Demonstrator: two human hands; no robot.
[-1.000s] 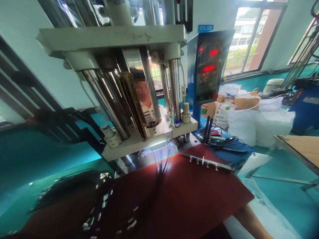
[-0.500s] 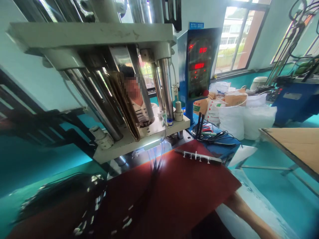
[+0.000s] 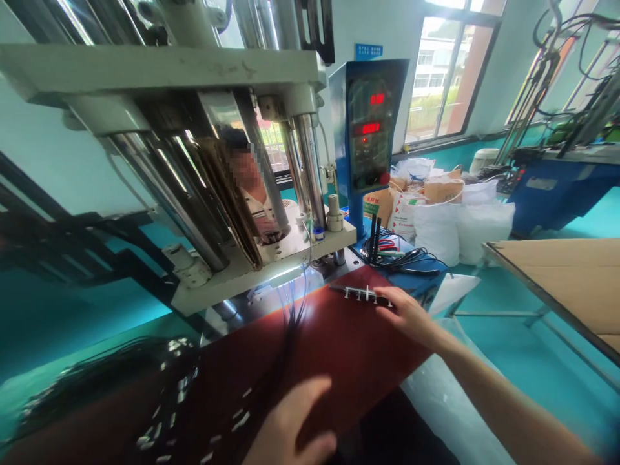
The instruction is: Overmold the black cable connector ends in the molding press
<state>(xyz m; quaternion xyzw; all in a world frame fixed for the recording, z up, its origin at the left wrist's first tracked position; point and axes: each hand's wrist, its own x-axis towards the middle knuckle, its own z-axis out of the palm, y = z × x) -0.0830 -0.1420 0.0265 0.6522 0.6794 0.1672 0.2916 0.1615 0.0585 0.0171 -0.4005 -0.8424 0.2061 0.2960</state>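
Observation:
My right hand (image 3: pixel 404 316) is at the right end of a dark narrow bar (image 3: pixel 339 288) with several small white T-shaped pieces standing along it. My thumb and fingers close around that end and hide part of it. The bar lies on a reddish-brown board (image 3: pixel 329 349). Low in the view, my left hand (image 3: pixel 295 420) hovers over the board's near part, thumb and fingers spread, holding nothing and slightly blurred. Black cables (image 3: pixel 290 323) run across the board to the left of the bar. Small white connectors (image 3: pixel 241 420) lie left of my left hand.
A press with a pale plate (image 3: pixel 271 265) and steel columns stands behind the board. Beside it is a blue control box (image 3: pixel 371 129) with red digits. A cable bundle (image 3: pixel 106 381) lies left. White sacks (image 3: pixel 436 226) and a cardboard-topped table (image 3: pixel 566 271) are right. A person stands behind the press.
Both hands have come into view over the board. My right hand has reached the bar's right end; my left hand has risen from below. The camera view has shifted slightly.

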